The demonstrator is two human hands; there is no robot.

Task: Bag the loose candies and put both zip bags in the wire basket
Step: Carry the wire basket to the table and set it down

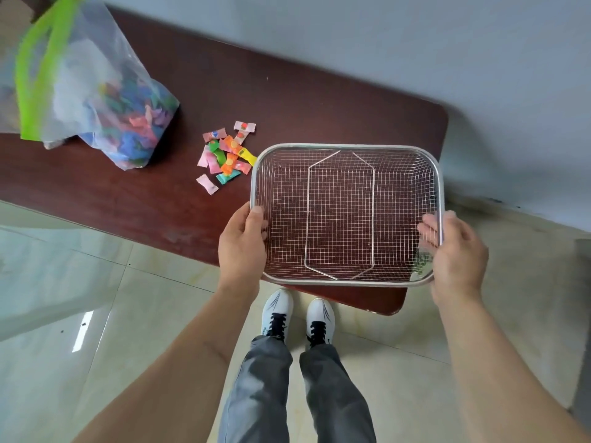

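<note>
An empty wire basket (pixel 347 146) rests on the right part of the dark wooden table (pixel 287 100). My left hand (pixel 243 244) grips its left rim and my right hand (pixel 454 251) grips its right rim. A small pile of loose wrapped candies (pixel 225 155) lies just left of the basket. Further left, a clear zip bag (pixel 96 91) with a green zip strip stands on the table, its bottom filled with colourful candies. Only one zip bag is clearly visible.
The table's near edge and rounded right corner (pixel 393 310) lie close to my white shoes (pixel 297 318). A grey wall runs behind the table. The floor is glossy pale tile.
</note>
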